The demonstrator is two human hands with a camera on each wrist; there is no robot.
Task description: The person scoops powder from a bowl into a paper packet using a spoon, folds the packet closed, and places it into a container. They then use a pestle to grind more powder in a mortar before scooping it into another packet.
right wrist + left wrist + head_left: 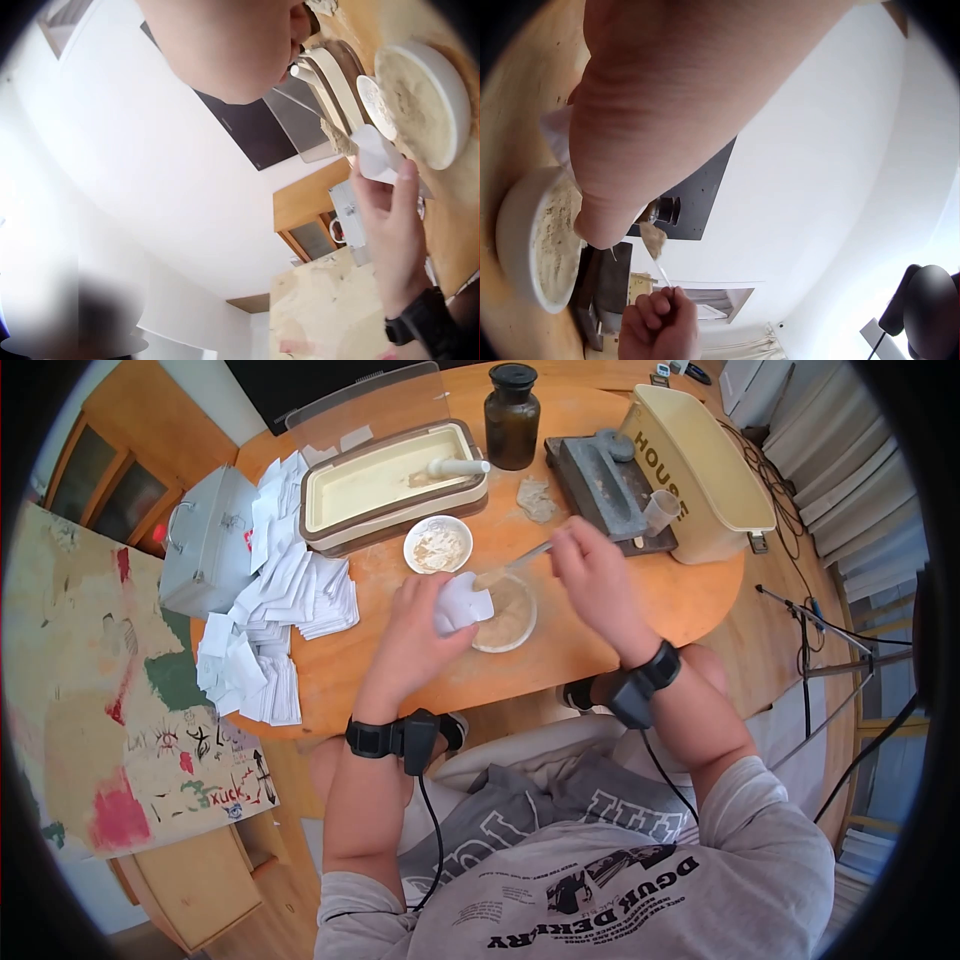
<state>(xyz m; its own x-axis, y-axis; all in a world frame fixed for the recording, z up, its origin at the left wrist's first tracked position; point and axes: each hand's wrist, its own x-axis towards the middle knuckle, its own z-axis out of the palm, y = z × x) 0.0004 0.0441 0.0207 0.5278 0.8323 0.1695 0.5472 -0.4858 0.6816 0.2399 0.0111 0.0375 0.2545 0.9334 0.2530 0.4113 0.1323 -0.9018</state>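
Observation:
In the head view my left hand (412, 632) holds a small white paper packet (460, 606), its mouth spread, beside a white bowl (517, 244) of pale beige powder (512, 615). My right hand (598, 578) pinches the handle of a slim spoon (530, 555). A heap of beige powder (337, 139) sits on the spoon's end, close by the packet's mouth in the right wrist view. The left forearm covers much of the packet in the left wrist view. A smaller white bowl (437, 520) with whitish powder stands just behind.
Many folded white packets (325, 600) pile up at the left by a metal case (208, 540). Behind stand a cream tray (345, 495) with a pestle-like white tool (460, 467), and a dark jar (512, 430). A grey stone block (598, 485) and a cream bin (735, 490) stand right.

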